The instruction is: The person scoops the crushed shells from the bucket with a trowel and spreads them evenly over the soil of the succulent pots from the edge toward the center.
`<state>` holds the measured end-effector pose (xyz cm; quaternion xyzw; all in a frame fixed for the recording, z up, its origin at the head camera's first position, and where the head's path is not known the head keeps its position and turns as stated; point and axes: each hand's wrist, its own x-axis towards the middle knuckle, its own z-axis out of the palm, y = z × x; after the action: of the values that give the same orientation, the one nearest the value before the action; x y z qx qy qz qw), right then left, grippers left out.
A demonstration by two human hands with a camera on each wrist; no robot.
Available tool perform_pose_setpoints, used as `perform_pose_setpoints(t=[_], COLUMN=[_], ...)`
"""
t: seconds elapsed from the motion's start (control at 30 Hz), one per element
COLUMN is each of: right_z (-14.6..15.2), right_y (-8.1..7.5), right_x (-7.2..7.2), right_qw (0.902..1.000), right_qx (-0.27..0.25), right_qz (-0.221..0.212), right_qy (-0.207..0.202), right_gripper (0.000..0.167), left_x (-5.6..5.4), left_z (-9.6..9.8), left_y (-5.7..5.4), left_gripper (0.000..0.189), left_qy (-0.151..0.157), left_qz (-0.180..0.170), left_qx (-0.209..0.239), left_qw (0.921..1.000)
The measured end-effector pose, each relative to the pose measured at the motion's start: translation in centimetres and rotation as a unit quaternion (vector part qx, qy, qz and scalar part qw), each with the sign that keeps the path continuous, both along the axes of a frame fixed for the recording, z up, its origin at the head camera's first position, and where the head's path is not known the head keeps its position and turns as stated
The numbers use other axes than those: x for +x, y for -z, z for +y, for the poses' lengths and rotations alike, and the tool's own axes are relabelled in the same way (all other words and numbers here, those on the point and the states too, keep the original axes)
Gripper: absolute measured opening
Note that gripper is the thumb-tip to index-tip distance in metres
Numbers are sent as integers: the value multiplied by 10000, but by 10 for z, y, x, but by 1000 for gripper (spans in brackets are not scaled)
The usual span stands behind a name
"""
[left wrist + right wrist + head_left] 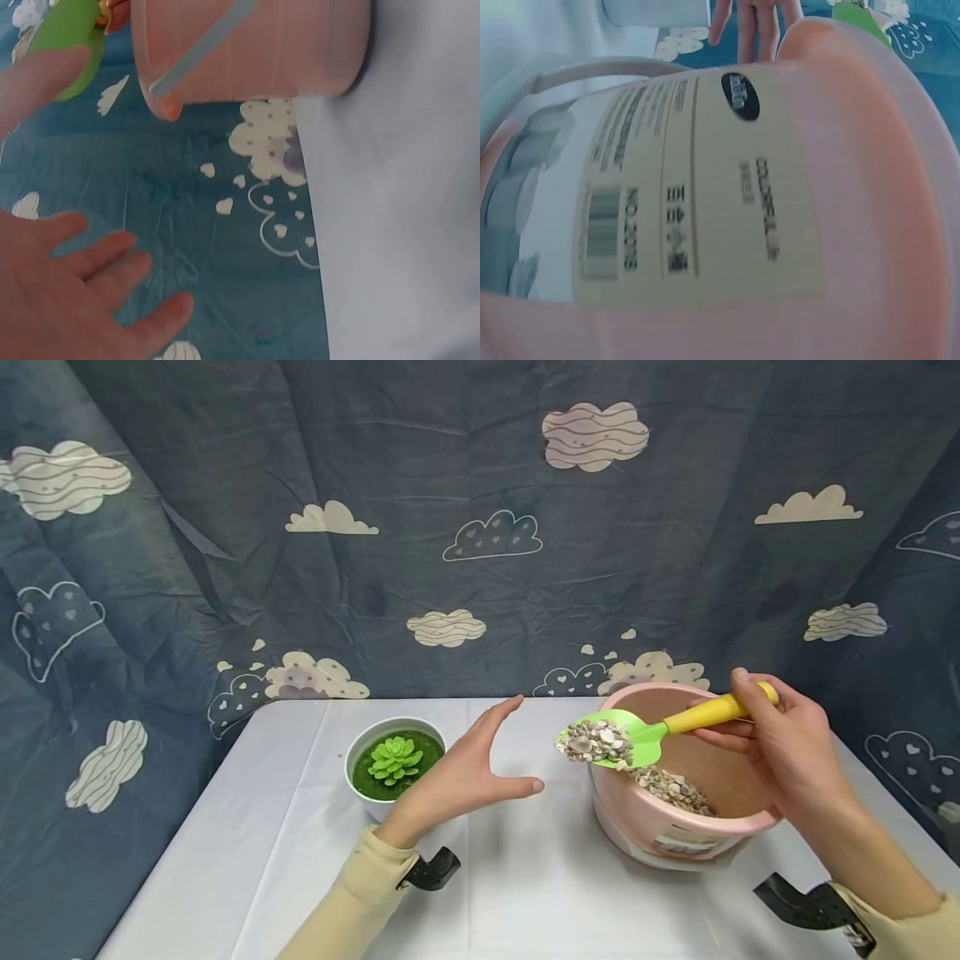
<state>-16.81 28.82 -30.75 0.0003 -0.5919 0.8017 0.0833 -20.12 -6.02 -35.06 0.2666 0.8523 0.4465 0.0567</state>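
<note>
My right hand (787, 743) grips the yellow handle of a small toy shovel (701, 714), held over the rim of a pink bucket (697, 828). Small stones (600, 742) heap the shovel's green blade, and more gravel (675, 789) lies in the bottom of the bucket. Between the bucket and a white pot (357, 782), my left hand (457, 768) hangs in the air with thumb and fingers spread, holding nothing. A green succulent (395, 760) sits in that pot, partly covered by the left hand. In the left wrist view the green blade (64, 34) shows behind my thumb.
A white-covered table (300, 852) carries the pot on the left and the bucket on the right. Behind it hangs a dark blue cloth (450, 452) printed with clouds. The bucket's grey handle (202, 49) hangs along its side, and a label (697, 187) faces the right wrist.
</note>
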Motion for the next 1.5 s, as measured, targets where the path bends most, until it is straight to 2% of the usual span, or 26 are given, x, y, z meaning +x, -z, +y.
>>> perform_pose_setpoints(t=[0.33, 0.67, 0.9, 1.1, 1.3, 1.5], right_z=[-17, -29, -34, -40, -47, -54], right_y=[-2, 2, 3, 1, -1, -1], right_x=[-5, -7, -5, -4, -3, -4], right_qw=[9999, 9976, 9981, 9988, 9989, 9981], right_qx=[1, -329, -303, -186, -81, 9], right_qz=[89, 495, 439, 287, 216, 168], right_qy=[-112, -345, -318, -354, -405, -592], right_gripper=[43, 30, 33, 39, 41, 42], left_x=[5, 16, 21, 23, 25, 25], left_z=[-34, -69, -97, -117, -131, -139], left_y=[-8, -14, -14, -4, 12, 28], left_gripper=[94, 95, 96, 98, 102, 106], left_qy=[-199, -625, -964, -1291, -1644, -1756], left_qz=[-112, -81, -10, 82, 188, 143], left_qx=[-84, -262, -125, 2, -162, -20], left_qw=[9997, 9977, 9953, 9916, 9861, 9843])
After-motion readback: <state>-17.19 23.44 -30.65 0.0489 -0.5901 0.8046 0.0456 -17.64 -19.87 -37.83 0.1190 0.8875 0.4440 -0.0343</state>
